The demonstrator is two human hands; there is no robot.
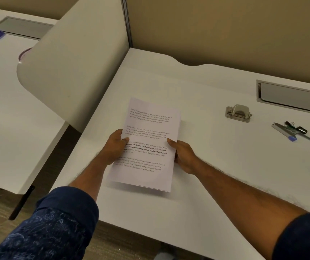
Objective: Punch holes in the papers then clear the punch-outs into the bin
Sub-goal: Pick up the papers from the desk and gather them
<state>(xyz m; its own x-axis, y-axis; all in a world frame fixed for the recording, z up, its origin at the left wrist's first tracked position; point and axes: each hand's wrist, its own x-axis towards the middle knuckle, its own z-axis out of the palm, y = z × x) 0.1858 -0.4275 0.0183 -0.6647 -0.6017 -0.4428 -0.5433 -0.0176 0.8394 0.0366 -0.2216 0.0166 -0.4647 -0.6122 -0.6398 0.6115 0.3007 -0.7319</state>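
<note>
My left hand point(115, 147) grips the left edge of the papers point(150, 128), thumb on top and the other fingers tucked under, out of sight. My right hand point(183, 156) pinches the right edge the same way, thumb lying on the printed face. The stack sits between my two hands, long side running away from me, over the near-left part of the white desk point(206, 184). I cannot tell whether it touches the surface. At its near edge a few sheets show, slightly offset.

The top sheet carries four blocks of the same paragraph. The third is partly bold and reads clearest: "Defined by a slower pace, it is centered" and "strong community bonds, local traditions, and". The others begin "Village life is a peaceful, close-knit" and end "clean air and less stress".

The metal hole punch point(238, 113) stands well apart to the right, with bare desk between it and the papers. I read no brand on it. Further right lie binder clips and a pen point(291, 130), and behind them a recessed metal slot point(293, 98). A rounded divider panel point(71, 72) closes the desk's left edge, and a beige wall panel point(225, 34) closes the back.
</note>
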